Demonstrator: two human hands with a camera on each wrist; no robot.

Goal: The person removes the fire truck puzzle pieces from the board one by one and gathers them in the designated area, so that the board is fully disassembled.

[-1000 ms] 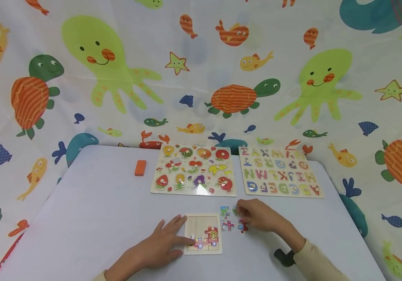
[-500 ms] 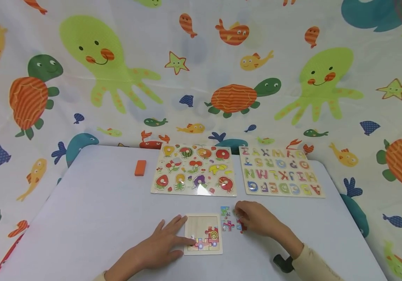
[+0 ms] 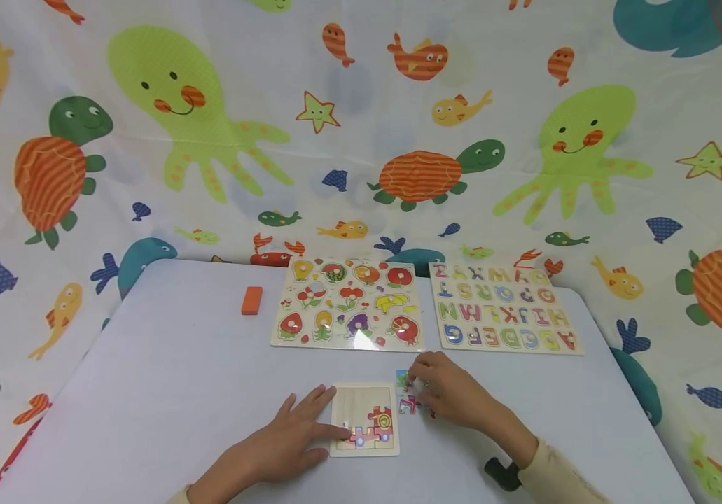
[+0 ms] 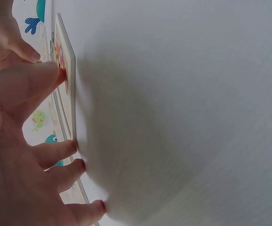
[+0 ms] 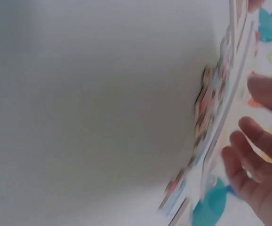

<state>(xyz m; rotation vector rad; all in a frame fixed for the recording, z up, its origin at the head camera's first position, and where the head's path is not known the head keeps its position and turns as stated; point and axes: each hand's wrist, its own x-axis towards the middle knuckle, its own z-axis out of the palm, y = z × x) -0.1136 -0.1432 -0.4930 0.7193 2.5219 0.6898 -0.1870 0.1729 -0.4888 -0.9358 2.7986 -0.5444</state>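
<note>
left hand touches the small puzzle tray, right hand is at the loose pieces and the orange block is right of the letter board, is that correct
No: the orange block lies left of the fruit board, not right of the letter board, as the head view shows. The rest stands: the left hand touches the small puzzle tray, and the right hand is at the loose pieces.

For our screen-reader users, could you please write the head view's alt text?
A left hand touches a partly filled puzzle; the right hand is over loose pieces beside it. Behind lie a fruit board and letter board.
</note>
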